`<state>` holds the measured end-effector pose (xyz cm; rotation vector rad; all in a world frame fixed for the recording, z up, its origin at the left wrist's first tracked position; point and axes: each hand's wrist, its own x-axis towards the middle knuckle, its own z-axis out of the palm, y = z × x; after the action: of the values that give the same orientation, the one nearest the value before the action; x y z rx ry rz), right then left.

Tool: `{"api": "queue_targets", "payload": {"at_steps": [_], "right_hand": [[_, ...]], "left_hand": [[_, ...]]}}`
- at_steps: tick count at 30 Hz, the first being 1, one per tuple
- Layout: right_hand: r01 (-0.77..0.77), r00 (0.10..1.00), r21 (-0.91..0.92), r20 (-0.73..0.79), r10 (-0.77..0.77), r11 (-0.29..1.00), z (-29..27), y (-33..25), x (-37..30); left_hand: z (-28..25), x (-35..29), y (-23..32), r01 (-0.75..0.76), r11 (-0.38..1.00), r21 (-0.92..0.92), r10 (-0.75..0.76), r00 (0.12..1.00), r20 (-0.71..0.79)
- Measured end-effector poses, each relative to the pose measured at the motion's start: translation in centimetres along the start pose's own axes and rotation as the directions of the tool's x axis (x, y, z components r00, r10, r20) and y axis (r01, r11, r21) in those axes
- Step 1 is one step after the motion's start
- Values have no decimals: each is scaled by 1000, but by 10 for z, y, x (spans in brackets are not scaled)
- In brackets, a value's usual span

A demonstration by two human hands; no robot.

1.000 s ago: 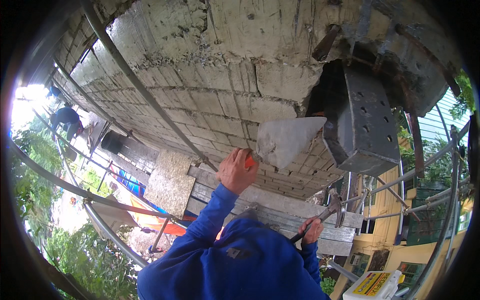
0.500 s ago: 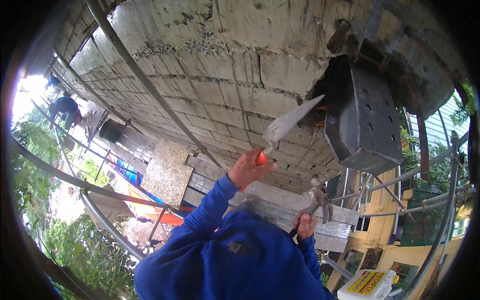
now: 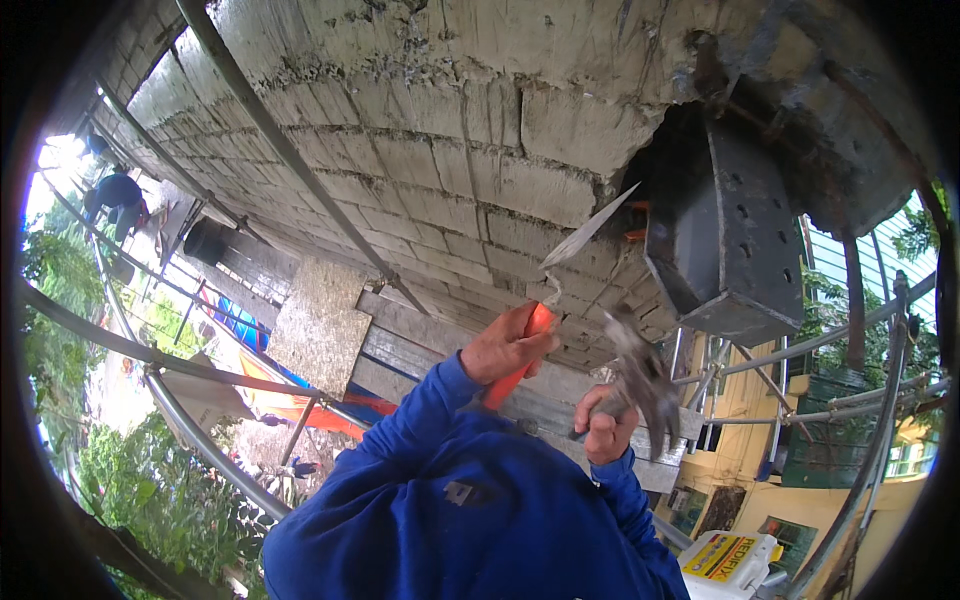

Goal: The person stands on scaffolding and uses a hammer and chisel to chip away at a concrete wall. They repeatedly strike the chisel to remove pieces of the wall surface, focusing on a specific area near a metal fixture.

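Orange-handled trowel (image 3: 570, 270) is being gripped by the left hand (image 3: 510, 345), fingers closing around the handle, its steel blade tilting edge-on just beside the grey block wall (image 3: 420, 150). Right hand (image 3: 605, 425) is clenching a hammer (image 3: 640, 375), head hanging below the dark perforated metal box (image 3: 725, 235) set into the wall opening. Blue sleeves (image 3: 430, 420) are filling the lower centre. Scaffold tubes (image 3: 200, 420) are crossing at left.
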<state>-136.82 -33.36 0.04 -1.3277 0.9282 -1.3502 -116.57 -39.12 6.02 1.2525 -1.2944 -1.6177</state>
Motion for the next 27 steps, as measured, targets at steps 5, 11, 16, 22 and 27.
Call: {"api": "queue_targets", "payload": {"at_steps": [5,11,16,22,27], "right_hand": [[-83,990,-219,93,105,972,-20,29,2],[-5,999,5,42,5,1000,5,-26,2],[-32,999,-284,-14,30,958,-15,41,-9],[117,990,116,60,-125,986,-1,5,-4],[-209,973,-204,56,225,956,-17,37,7]], "left_hand": [[2,1,-5,-60,998,-11,59,997,-58],[-1,0,-4,-22,999,-35,21,999,-30],[13,1,6,-48,995,-88,48,999,3],[13,3,-6,-40,994,-99,40,999,-4],[11,5,9,20,991,-134,-17,1000,25]]}}
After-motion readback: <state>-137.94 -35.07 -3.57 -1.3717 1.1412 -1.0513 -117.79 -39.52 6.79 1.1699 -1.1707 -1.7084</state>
